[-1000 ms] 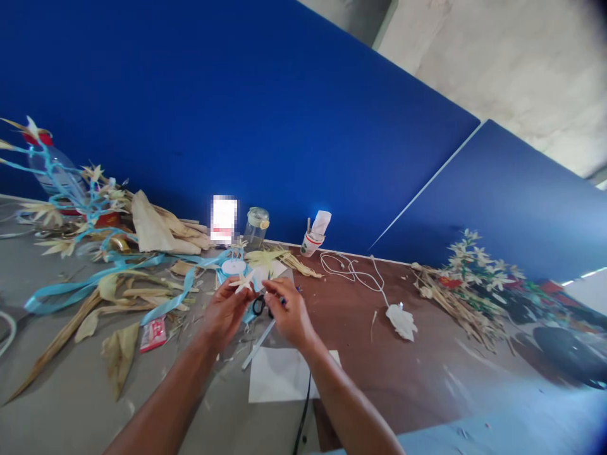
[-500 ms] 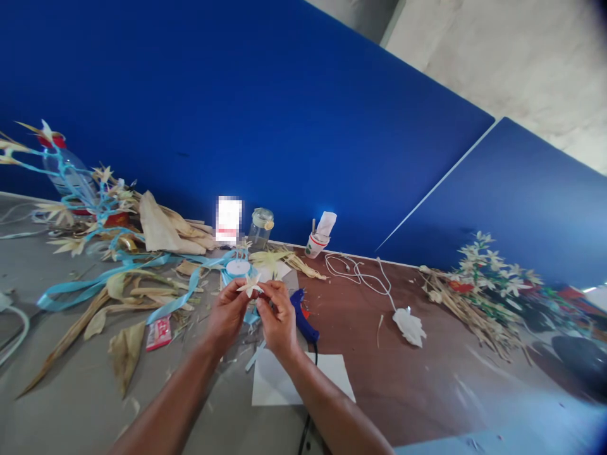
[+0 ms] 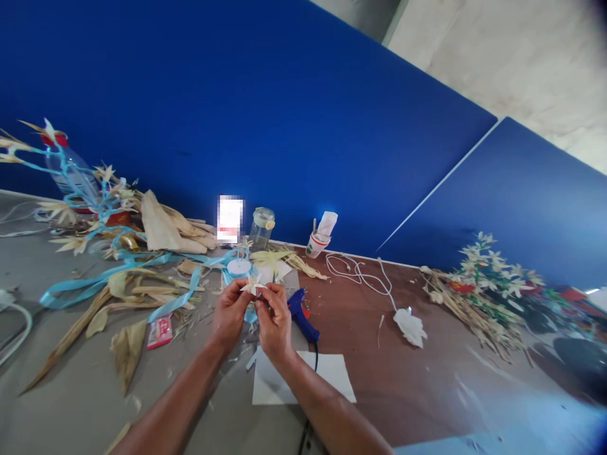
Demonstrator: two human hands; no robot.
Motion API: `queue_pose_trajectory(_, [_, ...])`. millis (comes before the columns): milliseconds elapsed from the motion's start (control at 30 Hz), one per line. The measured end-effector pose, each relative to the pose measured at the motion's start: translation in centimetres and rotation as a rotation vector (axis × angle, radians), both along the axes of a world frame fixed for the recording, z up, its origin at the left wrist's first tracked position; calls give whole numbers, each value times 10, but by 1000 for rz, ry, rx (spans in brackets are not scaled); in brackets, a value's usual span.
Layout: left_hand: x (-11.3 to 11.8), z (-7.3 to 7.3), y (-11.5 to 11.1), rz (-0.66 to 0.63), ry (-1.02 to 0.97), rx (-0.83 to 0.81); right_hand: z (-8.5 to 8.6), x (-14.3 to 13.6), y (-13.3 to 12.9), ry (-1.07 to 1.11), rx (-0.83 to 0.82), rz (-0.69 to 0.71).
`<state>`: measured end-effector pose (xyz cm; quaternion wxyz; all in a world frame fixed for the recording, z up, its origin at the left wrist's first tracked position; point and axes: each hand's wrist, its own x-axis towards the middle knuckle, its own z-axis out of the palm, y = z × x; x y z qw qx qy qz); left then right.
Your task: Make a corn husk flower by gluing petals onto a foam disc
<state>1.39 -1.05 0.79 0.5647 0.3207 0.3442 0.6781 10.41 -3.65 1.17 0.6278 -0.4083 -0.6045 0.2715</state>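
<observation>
A small cream flower (image 3: 253,285) with pointed petals is pinched between both hands, above the middle of the table. My left hand (image 3: 231,315) grips it from the left with closed fingers. From the right, my right hand (image 3: 275,319) has its fingers pressed together at the flower's base. Just beyond the hands stands a roll of light blue ribbon (image 3: 238,268). A blue glue gun (image 3: 303,316) lies close to the right of my right hand, and white paper (image 3: 332,376) lies partly under my right forearm.
Dried husks (image 3: 128,347), blue ribbon (image 3: 76,292) and a red packet (image 3: 160,332) lie left. Behind are a jar (image 3: 262,229) and a cup (image 3: 317,244). A white cable (image 3: 360,276) and white-flowered stems (image 3: 493,272) are to the right.
My right hand's fingers have shifted slightly and curl more below the flower. The flower has tilted a little. The whole view has moved very slightly.
</observation>
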Motion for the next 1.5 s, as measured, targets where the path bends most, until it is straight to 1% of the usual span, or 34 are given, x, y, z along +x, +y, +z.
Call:
queue_pose_trajectory(67, [0, -1, 0, -24, 8, 9, -1, 2, 2, 30, -26, 27])
queue_pose_trajectory(133, [0, -1, 0, -60, 17, 22, 2, 7, 7, 120, -83, 70])
queue_pose_trajectory(233, [-1, -1, 0, -114, 47, 36, 10, 18, 16, 374, -260, 147])
queue_pose_trajectory(300, [-1, -2, 0, -134, 68, 35, 18, 25, 21, 492, -386, 246])
queue_pose_trajectory(367, [-1, -2, 0, -143, 77, 26, 24, 30, 23, 526, -457, 336])
queue_pose_trajectory(433, [-2, -2, 0, -162, 78, 27, 29, 32, 23, 514, -481, 367])
queue_pose_trajectory(633, [1, 0, -2, -223, 114, 64, 34, 27, 24, 461, -501, 233])
queue_pose_trajectory(800, [1, 8, -6, -322, 121, 92, 35, 28, 22, 496, -506, 265])
queue_pose_trajectory(900, [-1, 11, -7, -328, 156, 83, 34, 29, 22, 442, -485, 212])
queue_pose_trajectory(967, [-2, 10, -6, -312, 188, 81, 33, 30, 21, 398, -468, 180])
queue_pose_trajectory(1033, [-3, 8, -4, -315, 213, 85, 33, 30, 21, 380, -468, 177])
queue_pose_trajectory(1200, [-4, 3, -2, -344, 181, 78, 39, 30, 19, 421, -524, 274])
queue_pose_trajectory(1267, [-5, 2, -2, -362, 175, 77, 42, 30, 19, 409, -530, 255])
queue_pose_trajectory(1367, [-6, -1, -1, -384, 173, 85, 45, 31, 20, 373, -527, 188])
queue_pose_trajectory(1500, [-6, -1, -1, -397, 167, 93, 41, 31, 22, 431, -594, 205])
